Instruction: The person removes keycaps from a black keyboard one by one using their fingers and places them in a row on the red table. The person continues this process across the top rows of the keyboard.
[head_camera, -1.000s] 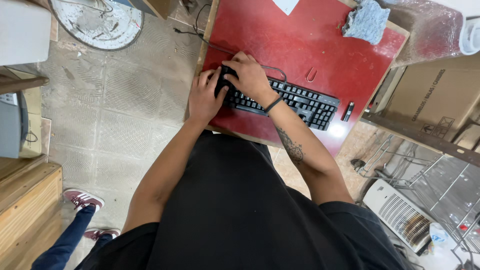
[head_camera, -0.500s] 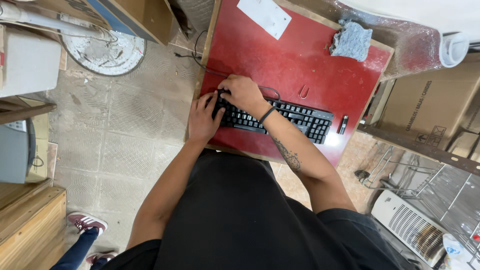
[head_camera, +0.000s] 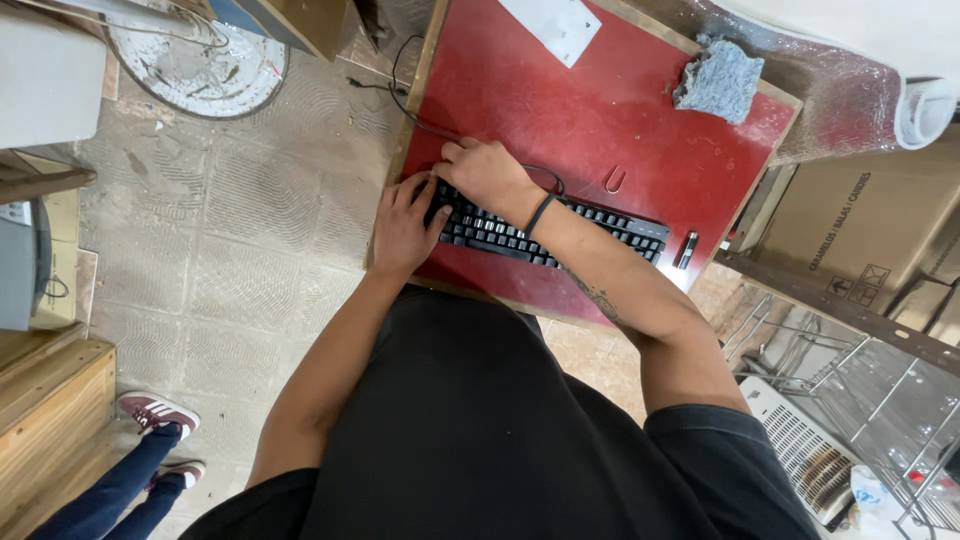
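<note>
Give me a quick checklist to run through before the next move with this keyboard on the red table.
1. Both hands on the keyboard: ok, left hand and right hand rest on its left end.
2. Keyboard fully on the red table: ok, near the front edge.
3. Cable free: cannot tell, it runs off the table's left edge.
4. Small dark stick clear of the keyboard: ok, it lies apart, to the right.
5. Grey rag out of the way: ok, at the far corner.
6. Grip firm: cannot tell.
</note>
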